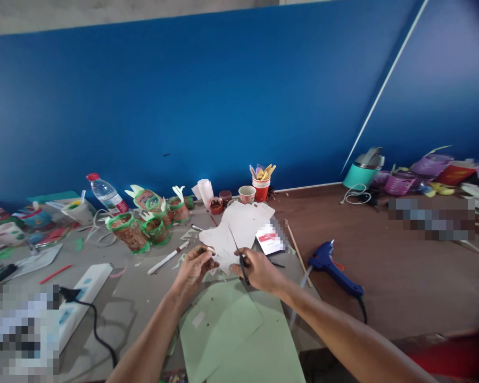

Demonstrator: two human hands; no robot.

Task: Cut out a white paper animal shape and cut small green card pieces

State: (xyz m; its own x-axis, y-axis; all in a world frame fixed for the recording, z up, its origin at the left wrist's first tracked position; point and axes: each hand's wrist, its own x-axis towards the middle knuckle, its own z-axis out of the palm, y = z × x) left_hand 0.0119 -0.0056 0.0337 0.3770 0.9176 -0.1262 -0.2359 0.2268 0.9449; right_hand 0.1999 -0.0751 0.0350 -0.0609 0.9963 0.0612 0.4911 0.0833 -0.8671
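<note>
My right hand (255, 270) is closed around dark-handled scissors (242, 263), their blades pointing up and away over a white sheet. The white sheet (243, 223) has an irregular, cut-looking outline and lies beyond and between my hands. My left hand (196, 266) is pinched, with a small white piece (211, 250) at the fingertips; whether it joins the sheet is unclear. Under and in front of my hands lie pale green sheets (239, 330). A phone (271, 239) with a lit screen is just past my right hand.
A blue glue gun (335, 268) and a wooden stick (299, 252) lie to the right. Decorated brown-green cups (130, 234), a bottle (106, 194) and a white marker (168, 258) stand or lie left. A power strip (83, 303) is nearer. Behind is a cup of tools (261, 189).
</note>
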